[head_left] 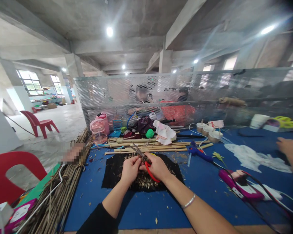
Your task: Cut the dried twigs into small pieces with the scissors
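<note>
Over the middle of the blue table, my right hand (157, 167) is wrapped round a pair of scissors (150, 172) with red handles. Their dark blades point up and to the left. Close against them, my left hand (130, 169) is closed in a pinch; what lies in its fingers is too small and dark to make out. Below both hands a black cloth (109, 175) is spread out, and a heap of small dry brown clippings (147, 182) covers its middle.
Long bamboo sticks (122, 151) lie behind the cloth, before a perforated metal partition (107, 97). A bundle of thin stalks (58, 195) lines the left edge. On the right are a blue glue gun (200, 153), a purple power strip (249, 192) with cables, and another person's hand (290, 149).
</note>
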Tool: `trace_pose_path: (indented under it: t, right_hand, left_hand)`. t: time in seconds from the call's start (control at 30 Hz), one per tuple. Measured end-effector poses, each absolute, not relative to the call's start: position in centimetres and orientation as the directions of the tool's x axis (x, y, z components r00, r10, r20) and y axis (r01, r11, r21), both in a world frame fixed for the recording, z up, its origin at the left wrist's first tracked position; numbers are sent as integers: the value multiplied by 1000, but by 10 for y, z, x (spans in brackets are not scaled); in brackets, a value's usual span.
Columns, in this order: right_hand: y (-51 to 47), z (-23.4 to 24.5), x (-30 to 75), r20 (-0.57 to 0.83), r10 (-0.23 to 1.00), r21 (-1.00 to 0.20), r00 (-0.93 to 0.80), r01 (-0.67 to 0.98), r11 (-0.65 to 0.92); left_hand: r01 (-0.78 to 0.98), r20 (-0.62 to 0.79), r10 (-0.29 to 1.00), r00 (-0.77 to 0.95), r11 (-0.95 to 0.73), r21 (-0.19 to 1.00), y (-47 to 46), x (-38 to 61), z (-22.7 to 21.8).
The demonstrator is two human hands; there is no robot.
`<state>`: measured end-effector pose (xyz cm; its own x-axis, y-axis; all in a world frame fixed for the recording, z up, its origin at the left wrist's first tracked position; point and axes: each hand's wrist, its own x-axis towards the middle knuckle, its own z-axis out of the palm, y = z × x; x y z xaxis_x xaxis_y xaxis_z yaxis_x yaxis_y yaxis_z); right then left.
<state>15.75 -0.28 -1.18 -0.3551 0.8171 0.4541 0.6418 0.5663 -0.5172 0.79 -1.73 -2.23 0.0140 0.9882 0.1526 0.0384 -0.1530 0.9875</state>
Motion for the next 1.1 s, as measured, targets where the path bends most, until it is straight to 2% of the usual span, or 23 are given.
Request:
trace_pose_path:
  t: [0.17,0.33,0.5,0.77,1.0,1.1]
  right_hand:
    - [-2,-15,158,433,823,-543,-367,622,563]
    - [-3,-14,156,489,797,-459,-356,672,581]
    - [-2,-16,156,519,766,-442,-379,648,620]
    - [-2,-18,156,421,831,-575,-365,601,555]
    - [-4,-11,158,408,845,-587,-345,610,532]
    - [-4,-10,158,392,849,-599,-355,602,528]
  left_hand:
    - [11,148,989,27,-149,989,-18,8,-21]
    - [-26,166,983,78,-164,986,-19,9,-15]
    - [-9,176,980,92,-176,984,-20,10,-12]
    - [-71,170,981,98,-164,984,-19,10,-15]
    - [-17,63,996,56,-62,998,-17,8,-20]
    - [33,96,994,45,-98,995,-16,7,-22]
